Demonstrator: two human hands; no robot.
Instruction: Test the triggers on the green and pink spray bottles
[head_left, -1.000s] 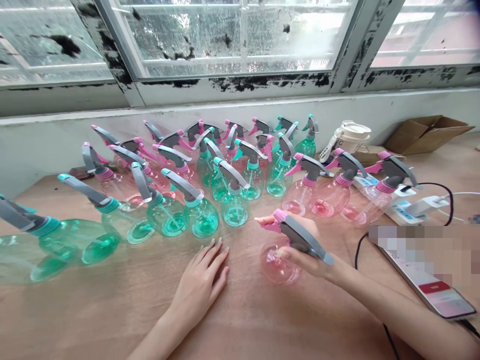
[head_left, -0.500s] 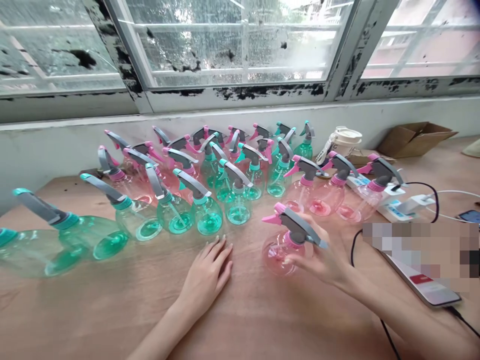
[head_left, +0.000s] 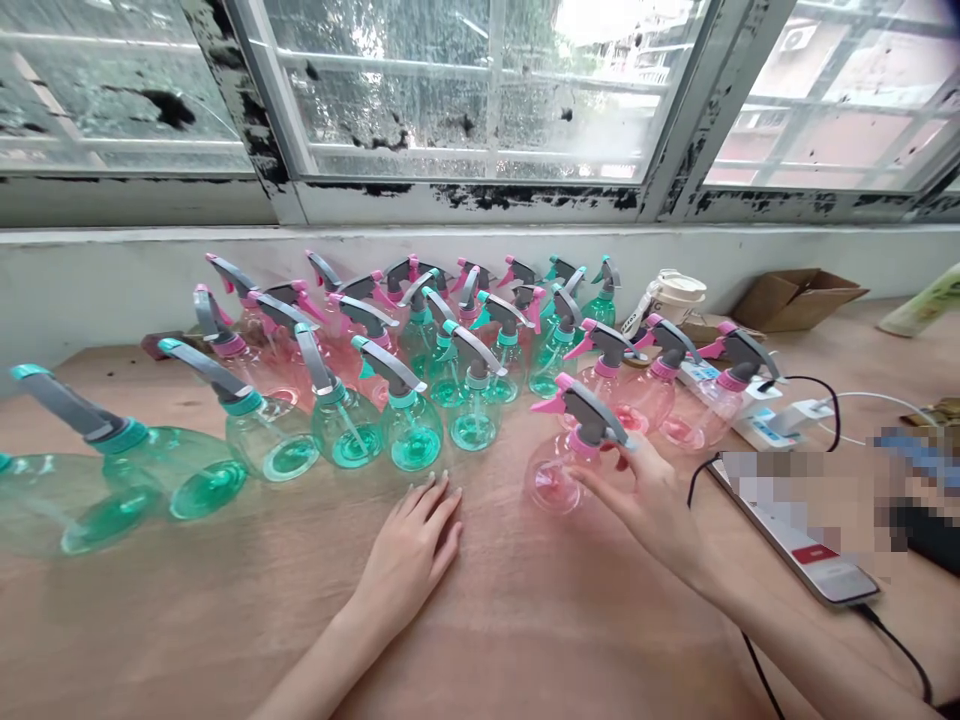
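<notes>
My left hand [head_left: 412,535] lies palm down on the wooden table [head_left: 450,660], fingers stretched out, holding nothing. Just beyond its fingertips stand a green spray bottle [head_left: 415,452] and another with a grey lever. My right hand [head_left: 652,500] is curled at the side of a pink spray bottle [head_left: 555,485], its thumb against the clear body. The other fingers are partly hidden behind the bottle, below its grey lever. This bottle stands upright, its pink nozzle facing left. Behind it are three more pink spray bottles [head_left: 641,415] side by side.
Several green and pink spray bottles [head_left: 364,330] crowd toward the window wall. At the right lie a white power strip [head_left: 765,425] with cables and a phone [head_left: 814,560]. A lidded cup [head_left: 675,300] and an open cardboard box [head_left: 799,305] stand at the back right.
The pink spray bottle and my right hand have shifted slightly away from me, toward the row of pink bottles. My left hand stays in place. The view has turned slightly right.
</notes>
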